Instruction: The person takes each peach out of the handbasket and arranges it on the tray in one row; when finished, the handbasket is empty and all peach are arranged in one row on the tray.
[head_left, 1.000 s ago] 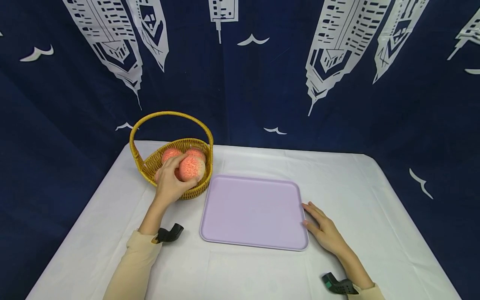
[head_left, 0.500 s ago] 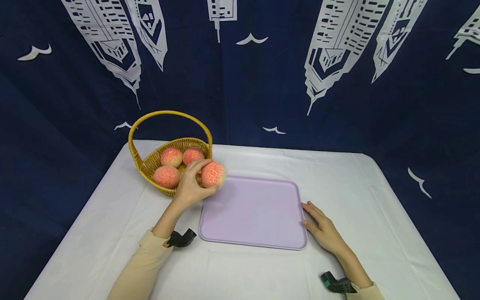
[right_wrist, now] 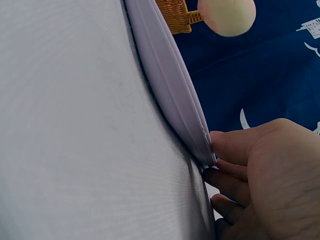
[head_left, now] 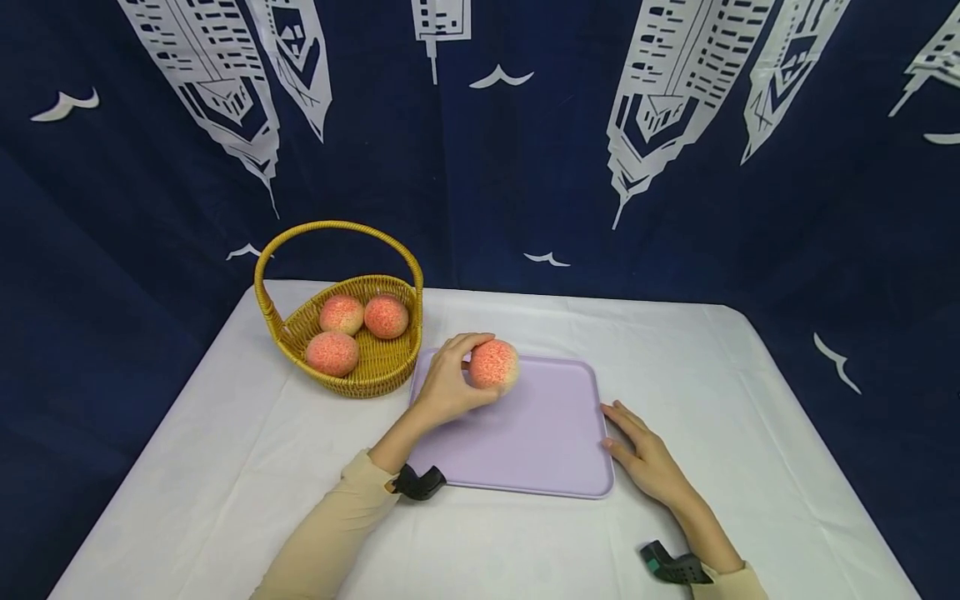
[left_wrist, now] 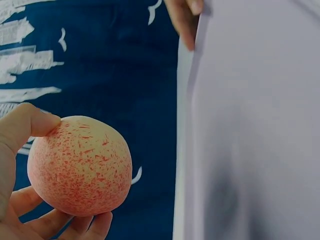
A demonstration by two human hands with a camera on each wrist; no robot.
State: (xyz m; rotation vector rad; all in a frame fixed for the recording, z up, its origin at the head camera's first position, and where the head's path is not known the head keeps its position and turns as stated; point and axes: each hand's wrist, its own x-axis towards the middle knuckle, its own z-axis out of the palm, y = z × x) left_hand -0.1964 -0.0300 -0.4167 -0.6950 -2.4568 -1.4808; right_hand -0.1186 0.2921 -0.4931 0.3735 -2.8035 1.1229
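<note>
My left hand (head_left: 450,385) grips a round, red-speckled, pale yellow peach (head_left: 493,365) between thumb and fingers. In the head view they are over the left part of a flat lilac tray (head_left: 540,442). The left wrist view shows the peach (left_wrist: 82,167) held above the tray (left_wrist: 270,75), with the thumb on one side and fingers on the other. My right hand (head_left: 651,467) touches the tray's right edge with thumb and fingertips. Close up in the right wrist view, the thumb of the right hand (right_wrist: 285,175) lies against the tray's rim (right_wrist: 175,85).
A yellow wicker basket (head_left: 386,367) with a tall arched handle stands left of the tray, holding three more peaches (head_left: 332,354). White cloth (head_left: 495,550) covers the table. Behind it hangs a dark blue curtain (head_left: 525,192) printed with white buildings and birds.
My left hand has lifted the peach out of the basket and carried it right, over the tray. The right hand has stayed at the tray's edge.
</note>
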